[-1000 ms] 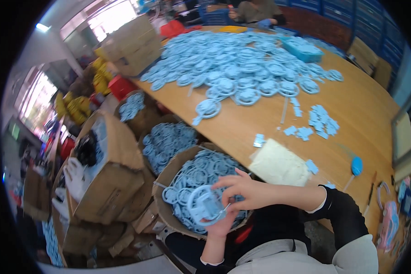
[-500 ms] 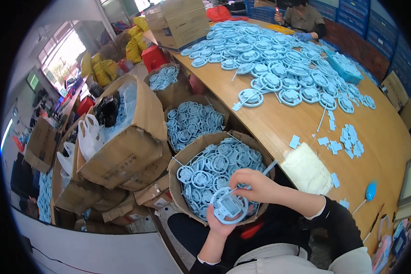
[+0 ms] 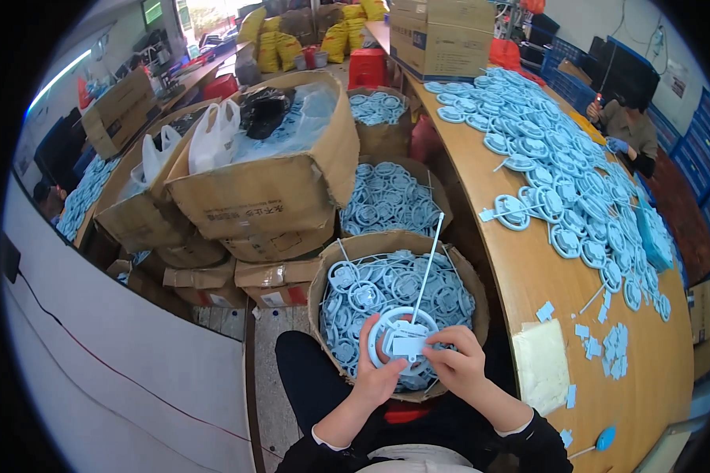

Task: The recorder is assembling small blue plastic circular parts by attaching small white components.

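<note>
Over the near carton, my left hand [image 3: 377, 377] grips a light-blue plastic ring part [image 3: 430, 318] by its left side and lower edge. A long thin rod [image 3: 427, 276] stands up from the ring's far side. Across the ring's middle lies a small rectangular light-blue plate [image 3: 408, 347]. My right hand [image 3: 461, 361] pinches at the plate's right end, thumb and fingers together. Below my hands, the open carton [image 3: 317, 303] holds a heap of similar ring parts [image 3: 442, 288].
To the right, a wooden table [image 3: 497, 260] carries a large pile of ring parts [image 3: 544, 158], small loose plates [image 3: 615, 347] and a whitish pad [image 3: 540, 366]. Cartons [image 3: 252, 193] stack at left. Another person [image 3: 635, 130] sits across the table. A white panel [image 3: 134, 355] is at lower left.
The view has swung right. The ring part is now turned with its rod pointing away from me, and my right hand has moved from the rod side to the plate.
</note>
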Tool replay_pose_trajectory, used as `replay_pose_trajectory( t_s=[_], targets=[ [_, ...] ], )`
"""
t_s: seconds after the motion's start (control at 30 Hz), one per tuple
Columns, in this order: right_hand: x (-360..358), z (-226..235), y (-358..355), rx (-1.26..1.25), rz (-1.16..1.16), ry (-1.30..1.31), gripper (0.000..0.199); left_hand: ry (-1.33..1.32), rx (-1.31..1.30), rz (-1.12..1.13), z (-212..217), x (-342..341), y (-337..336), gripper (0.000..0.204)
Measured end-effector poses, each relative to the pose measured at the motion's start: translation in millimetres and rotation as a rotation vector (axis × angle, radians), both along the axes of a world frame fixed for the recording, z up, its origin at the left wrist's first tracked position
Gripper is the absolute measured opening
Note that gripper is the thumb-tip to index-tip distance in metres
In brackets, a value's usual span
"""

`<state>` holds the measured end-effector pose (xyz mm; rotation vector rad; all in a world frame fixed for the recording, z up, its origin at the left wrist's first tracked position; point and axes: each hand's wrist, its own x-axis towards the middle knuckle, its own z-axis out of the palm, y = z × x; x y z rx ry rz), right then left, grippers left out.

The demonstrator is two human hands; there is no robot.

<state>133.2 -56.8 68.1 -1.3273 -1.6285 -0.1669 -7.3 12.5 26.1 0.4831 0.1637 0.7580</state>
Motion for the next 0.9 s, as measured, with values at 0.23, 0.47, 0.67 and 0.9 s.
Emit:
replay_pose_trajectory(
  t_s=[0.23, 0.47, 0.67, 0.9],
  targets=[
    [-0.9, -1.4, -7.8, 0.000, -0.015, -0.133, 0.020, 0.063, 0.109, 0.167, -2.8, 8.1, -7.1, 0.075],
    [6.6, -10.5, -10.7, 0.125, 0.067, -0.252, 0.027, 0.025, 0.095, 0.165, -4.5, 15.4, -9.0, 0.074],
    [8.0, -10.9, -9.0, 0.108, 0.042, -0.199, 0.027, 0.056, 0.147, 0.181, 1.1, 16.1, -8.6, 0.074],
    [2.4, -8.8, -7.9, 0.116, 0.060, -0.149, 0.025, 0.066, 0.181, 0.211, 0.0, 11.6, -8.0, 0.073]
  ],
)
